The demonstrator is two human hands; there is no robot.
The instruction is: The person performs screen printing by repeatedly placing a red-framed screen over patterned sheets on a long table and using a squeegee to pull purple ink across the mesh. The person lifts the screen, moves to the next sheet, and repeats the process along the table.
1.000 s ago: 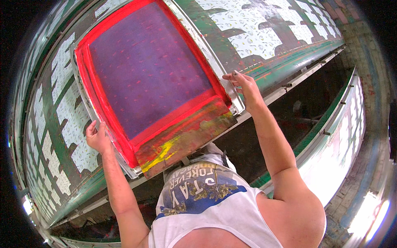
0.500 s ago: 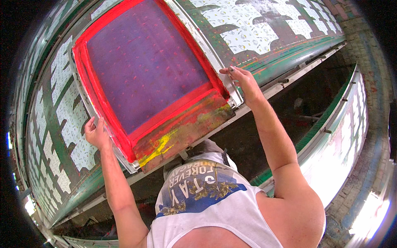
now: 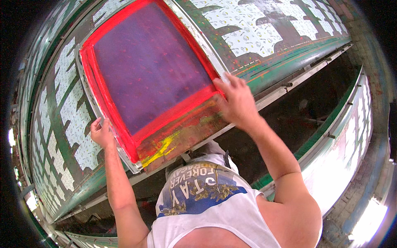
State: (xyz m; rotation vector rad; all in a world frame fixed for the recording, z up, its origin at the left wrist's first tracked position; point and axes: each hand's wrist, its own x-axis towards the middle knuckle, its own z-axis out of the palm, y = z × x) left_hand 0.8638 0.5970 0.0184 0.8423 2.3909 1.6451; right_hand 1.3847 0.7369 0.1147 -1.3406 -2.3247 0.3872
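A large screen (image 3: 151, 66) with a purple mesh, red-painted border and pale metal frame lies on the long printing table. Along its near side runs a stained strip (image 3: 182, 136) smeared with yellow. My left hand (image 3: 102, 132) grips the frame's left edge near the lower corner. My right hand (image 3: 237, 101), slightly blurred, is over the lower right corner of the red border, fingers apart; whether it touches the surface I cannot tell. Pieces of white printed material (image 3: 248, 31) with small motifs and wavy cut edges lie on the green-stained table on both sides of the screen.
A metal rail (image 3: 302, 74) runs along the table's near edge. Beyond a dark gap at the right stands another long table (image 3: 351, 128) with white pieces on it. A brick-paved floor (image 3: 374, 107) shows at the far right. My legs and torso are at the bottom.
My right hand has left the frame's right edge, moving inward and down onto the red corner, fingers spreading. My left hand stays on the left edge.
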